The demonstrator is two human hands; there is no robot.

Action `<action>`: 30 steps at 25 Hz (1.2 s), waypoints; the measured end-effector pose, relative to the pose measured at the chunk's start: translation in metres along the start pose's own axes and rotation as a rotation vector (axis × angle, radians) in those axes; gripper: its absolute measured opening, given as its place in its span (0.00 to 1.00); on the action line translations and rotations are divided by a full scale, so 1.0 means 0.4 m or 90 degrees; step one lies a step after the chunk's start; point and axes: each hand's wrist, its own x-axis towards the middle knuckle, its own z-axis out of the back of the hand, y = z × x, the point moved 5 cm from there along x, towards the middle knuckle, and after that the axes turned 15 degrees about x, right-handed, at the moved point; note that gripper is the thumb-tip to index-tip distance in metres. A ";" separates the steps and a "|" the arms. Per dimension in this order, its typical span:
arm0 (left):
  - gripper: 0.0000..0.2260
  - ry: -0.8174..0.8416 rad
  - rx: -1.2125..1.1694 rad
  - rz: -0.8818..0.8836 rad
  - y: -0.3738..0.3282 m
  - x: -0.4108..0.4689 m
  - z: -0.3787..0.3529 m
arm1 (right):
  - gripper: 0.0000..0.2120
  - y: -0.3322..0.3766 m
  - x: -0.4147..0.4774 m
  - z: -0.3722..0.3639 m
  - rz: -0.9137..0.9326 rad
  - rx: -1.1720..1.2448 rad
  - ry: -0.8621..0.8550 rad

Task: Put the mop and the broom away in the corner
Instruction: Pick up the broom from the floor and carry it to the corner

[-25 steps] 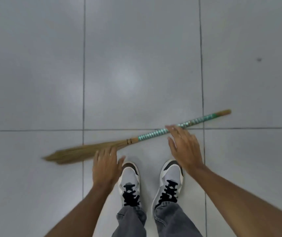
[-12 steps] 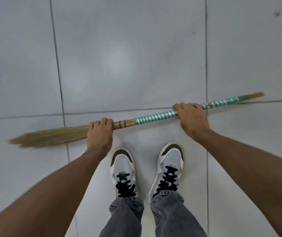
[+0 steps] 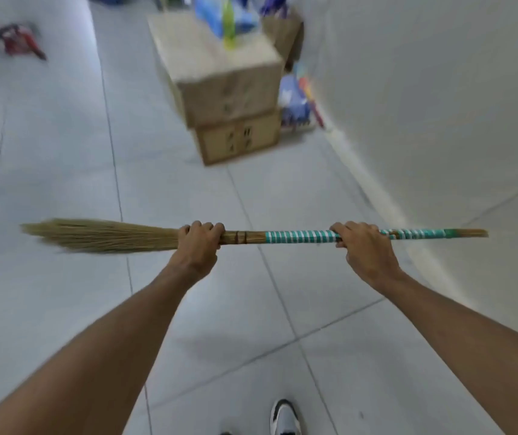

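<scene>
A: Status on the hands?

B: Both are gripping the broom (image 3: 253, 237). The left hand (image 3: 198, 246) is wrapping fully closed around the shaft right where the straw bristles are meeting the bare wood, knuckles up, fingers curling over the top. The right hand (image 3: 366, 251) is closing the same way over the teal-and-white striped wrap further along the handle.

A: Broom orientation?

B: It's lying roughly level across the view, bristle end pointing to the person's left, bare wooden tip sticking out past the right hand. It's hanging clear of the floor (image 3: 63, 183), carried in the air by both hands alone.

A: Anything else touching it?

B: No. Both forearms are reaching forward, well apart. One shoe (image 3: 284, 417) is showing at the bottom edge.

A: Surroundings?

B: Grey tiled floor, white wall (image 3: 439, 89) running along the right. Ahead, two stacked cardboard boxes (image 3: 229, 92) are sitting near that wall, with blurred colourful items on top and more wedged between the boxes and the wall; too smeared to identify. Far left, a dark stand with something red (image 3: 19, 42) beside it, also blurred.

A: Mop?

B: Can't pick it out here.
</scene>
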 end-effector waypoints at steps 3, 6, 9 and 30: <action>0.15 -0.086 -0.001 -0.087 -0.111 0.004 0.432 | 0.10 -0.005 -0.094 0.438 -0.073 -0.013 -0.114; 0.13 -0.178 -0.010 -0.187 -0.273 -0.066 0.782 | 0.12 -0.023 -0.302 0.782 -0.172 -0.030 -0.251; 0.13 -0.239 -0.018 -0.299 -0.456 -0.199 0.962 | 0.14 -0.046 -0.593 0.988 -0.255 -0.061 -0.365; 0.08 -0.255 -0.020 -0.968 -1.518 -1.707 0.840 | 0.15 0.175 -2.644 0.961 -0.894 -0.106 -0.516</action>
